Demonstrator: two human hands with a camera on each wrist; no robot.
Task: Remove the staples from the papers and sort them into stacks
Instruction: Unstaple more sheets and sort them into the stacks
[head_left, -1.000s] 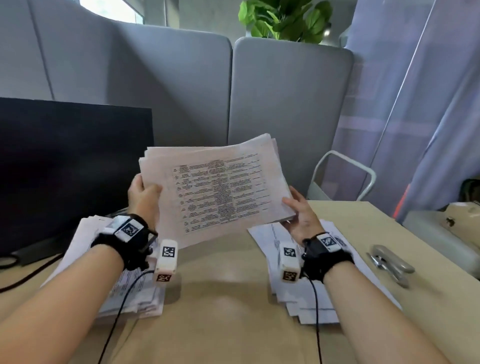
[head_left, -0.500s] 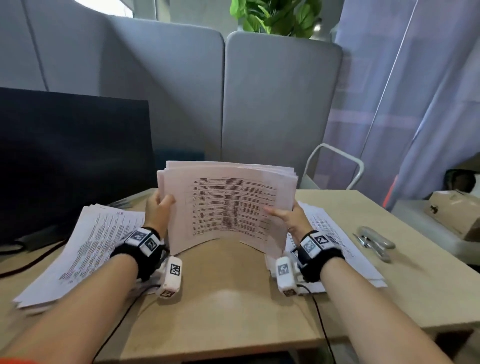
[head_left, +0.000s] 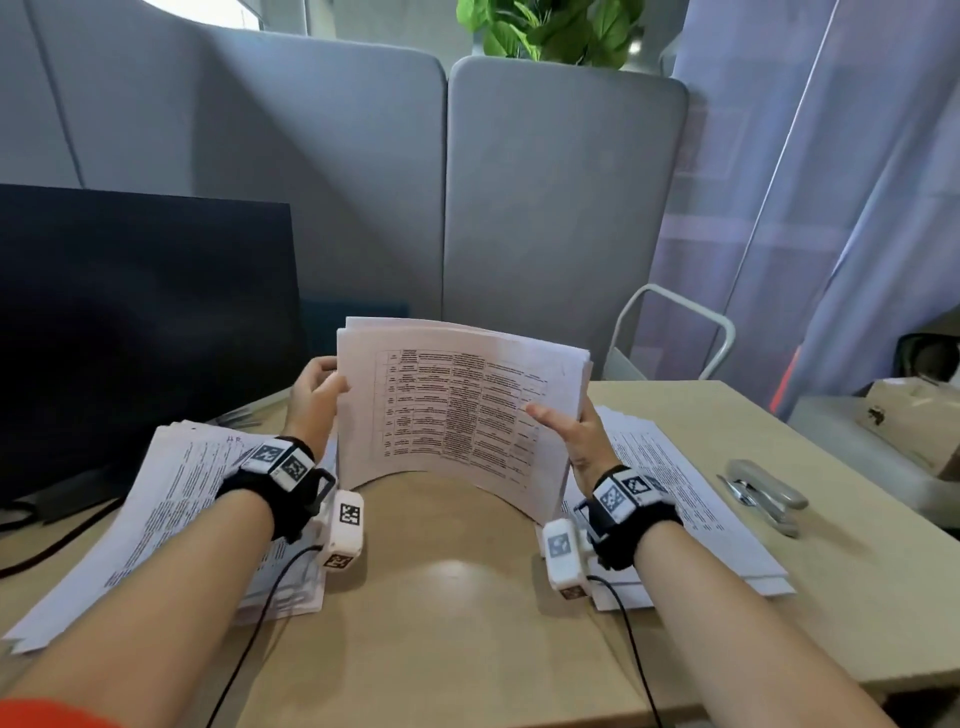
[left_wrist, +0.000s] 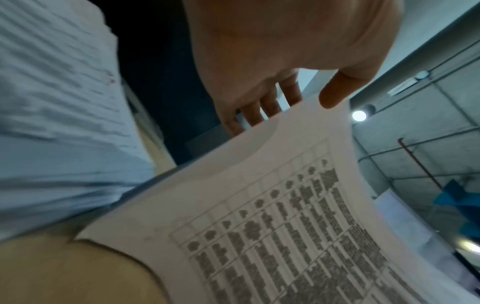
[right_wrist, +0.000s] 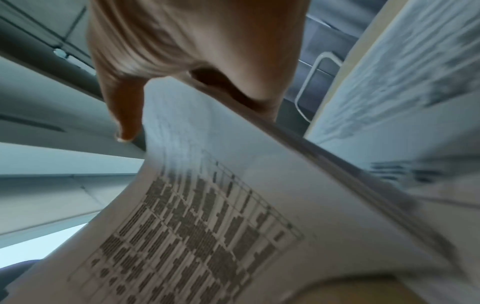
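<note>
held sheaf (head_left: 462, 410) upright between stacks; stapler (head_left: 766, 493) right.

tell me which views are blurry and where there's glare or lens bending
Head view: mostly sharp, table print on the held sheaf is legible as rows, a soft glare patch lies on the desk, and the partitions bow from the wide lens. Left wrist view: the left stack is smeared, and a ceiling lamp flares. Right wrist view: the sheaf's edge and the right stack are streaked.
</note>
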